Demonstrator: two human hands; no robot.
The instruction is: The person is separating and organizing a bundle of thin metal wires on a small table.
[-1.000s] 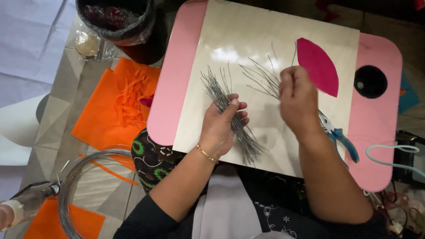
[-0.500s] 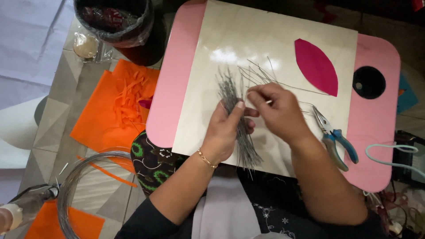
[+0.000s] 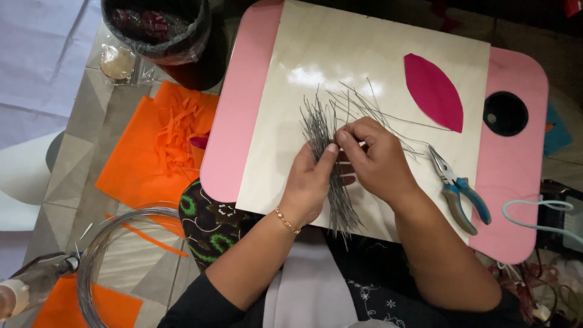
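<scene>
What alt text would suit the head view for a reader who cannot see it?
Both hands meet over a bundle of thin grey wires on a pink lap tray: the left hand grips the bundle, the right hand pinches at its top. Blue-handled pliers and a magenta leaf-shaped cutout lie to the right.

A bundle of thin grey wires (image 3: 325, 164) is clasped in the left hand (image 3: 310, 185) over the pink lap bench (image 3: 513, 200), while its upper strands are pinched by the right hand (image 3: 376, 161). Blue-handled pliers (image 3: 458, 194) and a magenta leaf-shaped cutout (image 3: 434, 91) are laid nearby.
</scene>
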